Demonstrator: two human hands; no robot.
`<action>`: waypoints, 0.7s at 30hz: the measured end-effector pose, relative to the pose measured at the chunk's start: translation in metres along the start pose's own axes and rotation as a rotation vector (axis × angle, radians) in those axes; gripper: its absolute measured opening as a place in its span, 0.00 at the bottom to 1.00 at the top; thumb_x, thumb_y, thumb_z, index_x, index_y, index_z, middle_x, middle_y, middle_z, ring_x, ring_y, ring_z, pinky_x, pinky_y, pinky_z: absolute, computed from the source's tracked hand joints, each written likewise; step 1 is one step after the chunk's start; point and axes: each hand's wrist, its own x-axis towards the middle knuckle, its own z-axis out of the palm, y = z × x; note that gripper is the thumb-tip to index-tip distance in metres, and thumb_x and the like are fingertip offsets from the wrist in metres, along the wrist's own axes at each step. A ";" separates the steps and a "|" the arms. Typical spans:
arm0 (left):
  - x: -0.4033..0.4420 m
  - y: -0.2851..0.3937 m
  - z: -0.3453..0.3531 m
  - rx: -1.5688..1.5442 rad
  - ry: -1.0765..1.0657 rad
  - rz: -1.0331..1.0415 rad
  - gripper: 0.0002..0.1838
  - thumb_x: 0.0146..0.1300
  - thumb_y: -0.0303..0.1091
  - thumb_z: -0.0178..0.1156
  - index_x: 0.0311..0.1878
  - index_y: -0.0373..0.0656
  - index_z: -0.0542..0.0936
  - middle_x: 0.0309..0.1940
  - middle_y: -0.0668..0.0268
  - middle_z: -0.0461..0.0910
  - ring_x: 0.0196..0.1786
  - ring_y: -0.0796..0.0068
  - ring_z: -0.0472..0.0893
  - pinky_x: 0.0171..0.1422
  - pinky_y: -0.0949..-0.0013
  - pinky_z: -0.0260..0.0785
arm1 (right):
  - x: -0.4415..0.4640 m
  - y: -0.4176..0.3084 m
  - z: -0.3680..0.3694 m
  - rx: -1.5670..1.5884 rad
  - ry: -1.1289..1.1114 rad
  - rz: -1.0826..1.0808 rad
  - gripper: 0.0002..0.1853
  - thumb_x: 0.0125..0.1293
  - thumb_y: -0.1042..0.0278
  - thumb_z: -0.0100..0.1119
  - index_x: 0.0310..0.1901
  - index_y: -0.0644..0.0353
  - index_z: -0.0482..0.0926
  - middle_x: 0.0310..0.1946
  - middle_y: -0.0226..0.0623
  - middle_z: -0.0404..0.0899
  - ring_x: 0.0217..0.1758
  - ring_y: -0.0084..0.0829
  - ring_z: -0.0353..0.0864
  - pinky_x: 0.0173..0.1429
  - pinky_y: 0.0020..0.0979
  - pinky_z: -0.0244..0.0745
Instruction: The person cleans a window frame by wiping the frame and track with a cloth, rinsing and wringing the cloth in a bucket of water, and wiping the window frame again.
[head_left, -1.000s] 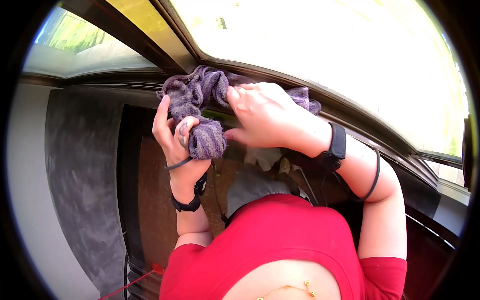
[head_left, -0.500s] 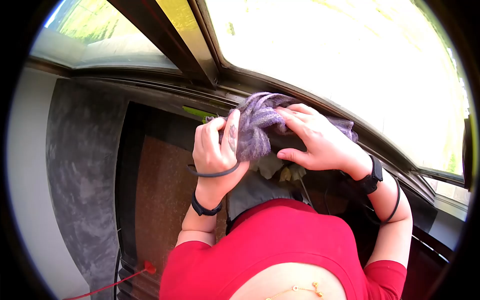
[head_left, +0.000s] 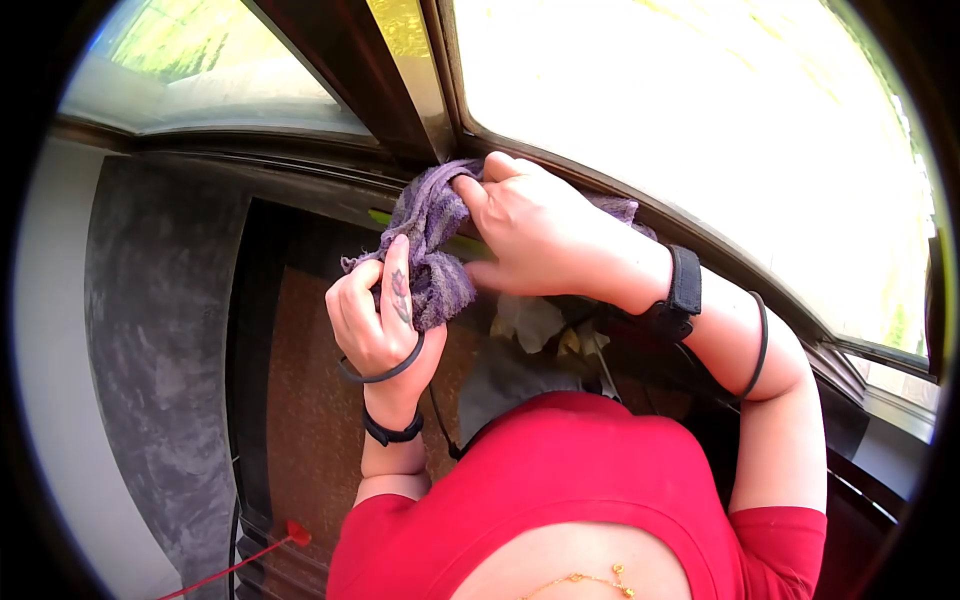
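Left hand [head_left: 375,325], right hand [head_left: 545,230]: fingers gripping bunched purple-grey cloth [head_left: 428,205] by dark window frame [head_left: 735,272], 11 o'clock; shifting it calls for both.

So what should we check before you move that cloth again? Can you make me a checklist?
1. Left hand holding the purple cloth: ok.
2. Right hand touching the cloth: ok.
3. Cloth spread flat: not ok, it's bunched up.
4. Black band on the left wrist, clear of the cloth: ok.
5. Cloth damp enough: cannot tell.
6. Ledge clean under the cloth: cannot tell, it's covered.
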 end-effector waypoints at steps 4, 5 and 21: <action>0.000 -0.002 0.004 -0.009 -0.037 -0.017 0.30 0.44 0.23 0.68 0.57 0.38 0.81 0.42 0.61 0.72 0.43 0.58 0.73 0.47 0.58 0.70 | 0.005 -0.003 0.008 -0.115 0.030 0.008 0.23 0.47 0.61 0.69 0.37 0.71 0.71 0.22 0.46 0.78 0.37 0.47 0.77 0.44 0.41 0.76; 0.000 -0.001 0.003 -0.015 -0.045 -0.006 0.29 0.44 0.23 0.68 0.56 0.38 0.82 0.42 0.61 0.72 0.43 0.58 0.74 0.47 0.58 0.70 | 0.002 -0.001 0.009 -0.096 0.089 0.014 0.23 0.47 0.62 0.69 0.37 0.71 0.72 0.21 0.47 0.78 0.36 0.48 0.79 0.40 0.41 0.77; -0.009 0.028 0.007 -0.302 -0.233 0.234 0.30 0.42 0.26 0.65 0.56 0.39 0.83 0.41 0.64 0.72 0.43 0.63 0.74 0.47 0.62 0.72 | -0.078 0.008 -0.021 -0.006 -0.082 0.208 0.25 0.53 0.62 0.74 0.43 0.71 0.71 0.34 0.52 0.76 0.43 0.51 0.76 0.49 0.43 0.73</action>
